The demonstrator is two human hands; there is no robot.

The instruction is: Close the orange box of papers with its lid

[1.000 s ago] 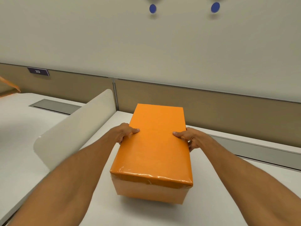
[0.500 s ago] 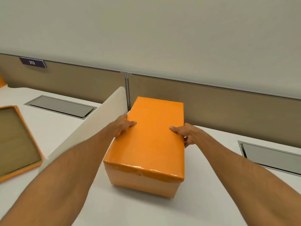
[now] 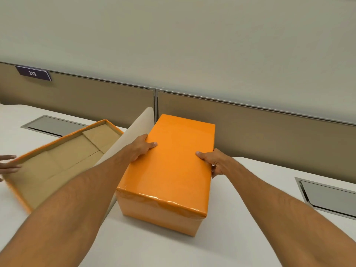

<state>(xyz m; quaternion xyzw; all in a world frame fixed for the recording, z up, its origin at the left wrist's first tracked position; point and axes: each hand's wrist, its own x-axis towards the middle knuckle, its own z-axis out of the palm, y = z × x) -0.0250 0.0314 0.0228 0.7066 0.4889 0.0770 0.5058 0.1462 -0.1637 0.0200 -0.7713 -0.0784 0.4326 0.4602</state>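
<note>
The fingers (image 3: 202, 155) of the right hand (image 3: 216, 162) curl over the right edge of the box (image 3: 169, 170), thumb flat on its top and the other fingers folded down its right side, clamped on it. The left hand (image 3: 139, 147) grips the opposite edge the same way: thumb lying on the orange top, the rest of the hand wrapped down the left side, so the box is pinched between both hands.

The box stands on the white tabletop (image 3: 240, 237), its long side running away from the person, its far end close to the tan partition (image 3: 269, 130). Its top is a smooth orange face with glossy wrapping creased at the near edge; the paler front wall shows below.

Just left of the box, a curved white divider (image 3: 133, 135) rises from the tabletop, touching or nearly touching the left wrist. Beyond the divider lies an open orange tray (image 3: 63, 162) with a brown cardboard inside, tilted up at its far end. At the left frame edge, another person's fingertips (image 3: 8, 163) touch the tray's rim.

A sign (image 3: 33, 73) reading 213 hangs on the partition at the upper left. Grey hatches (image 3: 331, 197) sit flush in the tabletop at the right and at the far left.
</note>
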